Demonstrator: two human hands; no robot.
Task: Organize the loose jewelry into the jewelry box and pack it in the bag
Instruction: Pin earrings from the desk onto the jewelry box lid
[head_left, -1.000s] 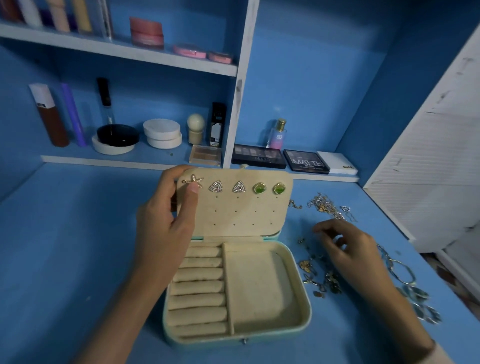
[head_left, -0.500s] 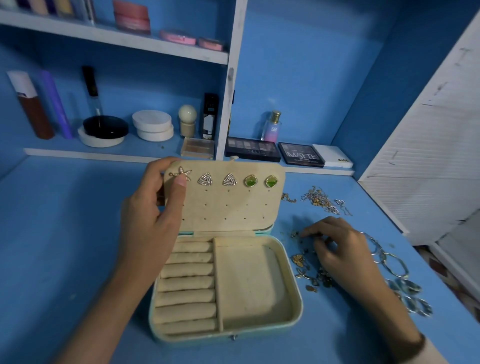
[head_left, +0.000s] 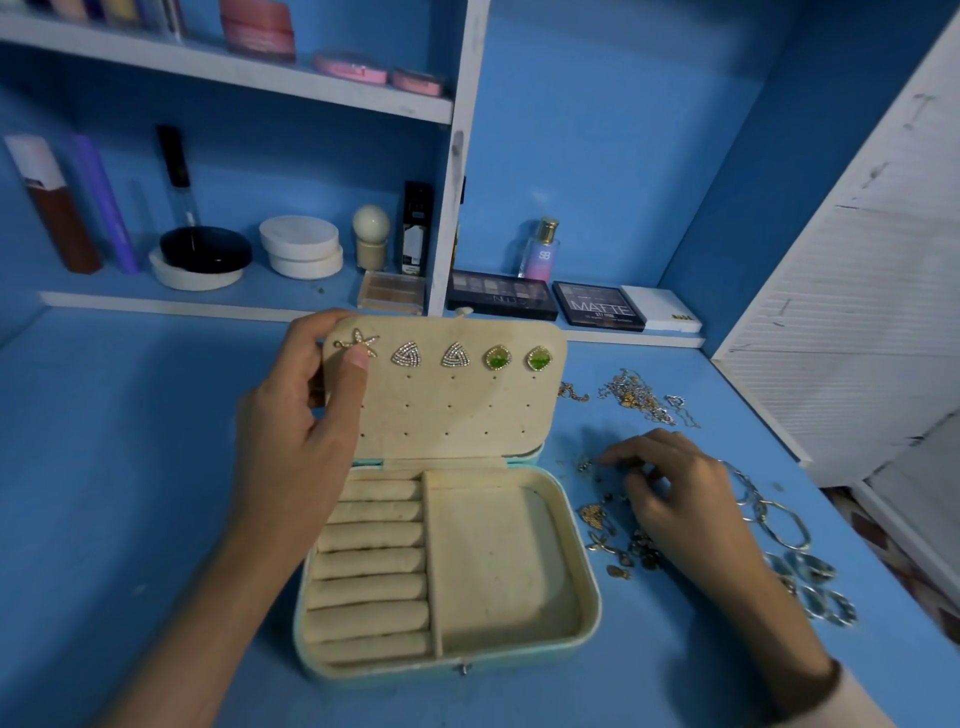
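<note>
Jewelry box (head_left: 493, 561) sits open on the blue table (head_left: 130, 493), right in front of the person, its long side running left to right. The hinge is on the far edge and the small front latch (head_left: 464, 669) points back at the person. The lid (head_left: 457, 410) stands up with its beige, suede-like lining facing the camera, dotted with rows of tiny holes.

Left hand (head_left: 291, 457) is up at the lid's top left corner: the thumb presses on a sparkly starfish earring (head_left: 358, 343) and the fingers curl round behind the edge, a tight pinch on earring and lid together. Along the same top row sit two triangular pavé studs (head_left: 406, 355) and two green-stoned studs (head_left: 497, 357).

Down in the base, soft padded ring rolls (head_left: 371, 561) fill the left half, with a plain rounded tray beside them.

Right hand (head_left: 670, 493) hovers low over the loose jewelry (head_left: 613, 540) scattered just right of the box, fingers bent, tips down among the small gold pieces; I cannot tell whether it pinches anything. Tangled chains (head_left: 639, 397) lie further back, and silver bangles (head_left: 779, 519) lie off to the right.
</note>
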